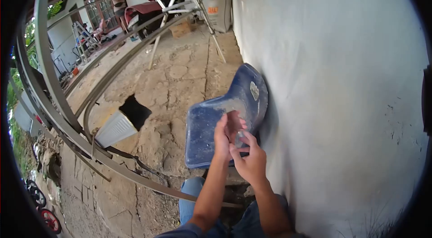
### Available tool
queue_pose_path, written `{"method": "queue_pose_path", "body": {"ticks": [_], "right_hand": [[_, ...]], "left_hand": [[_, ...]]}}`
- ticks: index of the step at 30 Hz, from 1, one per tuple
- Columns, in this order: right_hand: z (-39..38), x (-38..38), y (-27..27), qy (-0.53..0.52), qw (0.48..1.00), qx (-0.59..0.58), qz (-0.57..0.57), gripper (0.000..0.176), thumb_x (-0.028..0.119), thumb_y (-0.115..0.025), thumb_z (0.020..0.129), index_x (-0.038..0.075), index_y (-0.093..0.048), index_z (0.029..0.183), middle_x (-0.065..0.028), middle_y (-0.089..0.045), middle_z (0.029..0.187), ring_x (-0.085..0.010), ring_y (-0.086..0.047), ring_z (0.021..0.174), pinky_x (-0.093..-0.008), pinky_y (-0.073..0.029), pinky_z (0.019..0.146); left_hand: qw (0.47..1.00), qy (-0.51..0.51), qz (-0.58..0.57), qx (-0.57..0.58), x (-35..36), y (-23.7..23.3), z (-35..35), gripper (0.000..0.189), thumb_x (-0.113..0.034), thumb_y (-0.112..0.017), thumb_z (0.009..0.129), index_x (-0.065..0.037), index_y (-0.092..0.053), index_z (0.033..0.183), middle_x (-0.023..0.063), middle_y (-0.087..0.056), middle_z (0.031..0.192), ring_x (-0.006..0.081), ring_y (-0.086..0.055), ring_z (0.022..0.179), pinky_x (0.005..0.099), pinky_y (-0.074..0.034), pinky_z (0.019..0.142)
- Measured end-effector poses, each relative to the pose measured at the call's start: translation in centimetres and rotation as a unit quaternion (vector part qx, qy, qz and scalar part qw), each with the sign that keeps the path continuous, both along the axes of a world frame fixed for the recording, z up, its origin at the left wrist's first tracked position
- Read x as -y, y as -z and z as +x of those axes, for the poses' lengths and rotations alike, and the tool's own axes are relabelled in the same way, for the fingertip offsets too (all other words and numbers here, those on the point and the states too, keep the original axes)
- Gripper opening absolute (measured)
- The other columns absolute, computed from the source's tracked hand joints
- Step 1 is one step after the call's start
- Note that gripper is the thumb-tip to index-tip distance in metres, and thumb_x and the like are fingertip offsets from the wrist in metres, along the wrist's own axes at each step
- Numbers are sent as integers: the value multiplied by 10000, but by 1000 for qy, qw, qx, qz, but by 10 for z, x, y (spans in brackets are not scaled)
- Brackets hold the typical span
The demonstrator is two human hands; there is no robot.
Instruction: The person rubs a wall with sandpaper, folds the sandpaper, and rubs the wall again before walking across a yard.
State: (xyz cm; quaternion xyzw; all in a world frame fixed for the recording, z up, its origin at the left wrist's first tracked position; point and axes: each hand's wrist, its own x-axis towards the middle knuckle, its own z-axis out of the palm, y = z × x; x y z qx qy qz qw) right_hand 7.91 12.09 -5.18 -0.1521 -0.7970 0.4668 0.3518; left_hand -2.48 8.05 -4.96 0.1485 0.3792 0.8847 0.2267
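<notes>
My left hand (221, 141) is raised over the blue plastic chair seat (204, 123), its fingers curled around a reddish-brown patch (233, 122) that I cannot tell from its shaded palm. Close against it, my right hand (253, 159) has thumb and fingers bent together at a small greyish, shiny thing (240, 139). Both hands meet in front of the seat's middle. Dust and pale smears mark the seat, and a torn, whitish sticker (254, 90) clings to its backrest, which leans by the wall.
A white wall (342, 103) rises close on my right. Curved metal bars (121, 172) cross on my left. On the cracked ground lies a ribbed metal can (118, 129), its dark opening facing away. Farther off stand metal trestle legs (216, 49), a white sack (219, 10) and a person (119, 4).
</notes>
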Motion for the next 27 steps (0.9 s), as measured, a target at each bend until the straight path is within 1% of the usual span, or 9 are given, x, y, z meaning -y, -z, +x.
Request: {"method": "queue_pose_path", "body": {"ticks": [4,6,9,12,16,19,20,22,27], "right_hand": [[-11,1,8,4,999,-35,13,445,277,-708,792,39,-567,1141,-136,-668,898,-235,-671,670,-337,-511,631],[-8,3,-2,-11,999,-31,-25,345,172,-733,798,16,-603,1077,-98,-680,804,-105,-622,602,-230,-472,515],[-7,12,-2,-41,994,-101,-22,143,127,-710,824,11,-663,892,-29,-629,615,-25,-519,515,-189,-401,469],[-2,29,-4,-73,990,-124,6,113,104,-706,827,0,-666,847,-1,-592,584,-11,-480,499,-183,-366,445],[-3,54,-5,-135,977,-165,9,76,81,-725,789,34,-666,792,-11,-569,559,-75,-480,427,-219,-368,416],[-7,61,4,-175,963,-182,97,84,110,-725,771,61,-667,805,-28,-574,591,-149,-523,448,-277,-406,427],[-6,61,8,-191,961,-169,105,94,126,-712,777,68,-639,778,-36,-576,601,-174,-542,477,-304,-418,441],[-6,61,10,-195,960,-153,128,140,143,-687,794,77,-581,732,-45,-553,604,-211,-563,526,-335,-432,483],[-7,49,10,-197,964,-137,115,145,135,-661,820,70,-573,726,-43,-547,603,-211,-553,512,-336,-429,480]], "left_hand": [[997,-62,4,53,18,14,-7,445,-435,-461,913,-24,-555,1053,86,-620,830,205,-589,750,331,-461,724],[995,-76,-32,60,22,33,-8,480,-456,-476,905,-26,-544,1107,92,-606,902,199,-583,833,332,-452,764],[979,-55,-71,184,9,40,9,469,-451,-513,894,-22,-549,1080,107,-605,912,194,-587,846,341,-464,755],[998,-39,-42,14,-15,77,33,373,-356,-521,937,-4,-540,1060,105,-597,922,195,-572,884,351,-474,779],[961,-108,-247,-64,-65,112,69,347,-257,-593,911,13,-557,1125,60,-613,944,122,-547,758,233,-437,712],[958,-141,-228,-100,-80,102,92,379,-238,-623,886,17,-549,1157,45,-624,972,91,-521,717,199,-400,636],[932,-213,-226,-186,-91,115,93,381,-233,-619,890,11,-548,1175,47,-634,1000,94,-542,753,191,-409,655],[937,-176,-267,-141,-91,101,98,377,-195,-622,889,18,-540,1189,80,-631,1050,121,-566,862,231,-445,763],[977,-155,-115,-90,-119,119,105,416,-98,-618,881,40,-442,1231,171,-525,1231,202,-505,1119,307,-396,957]]}}
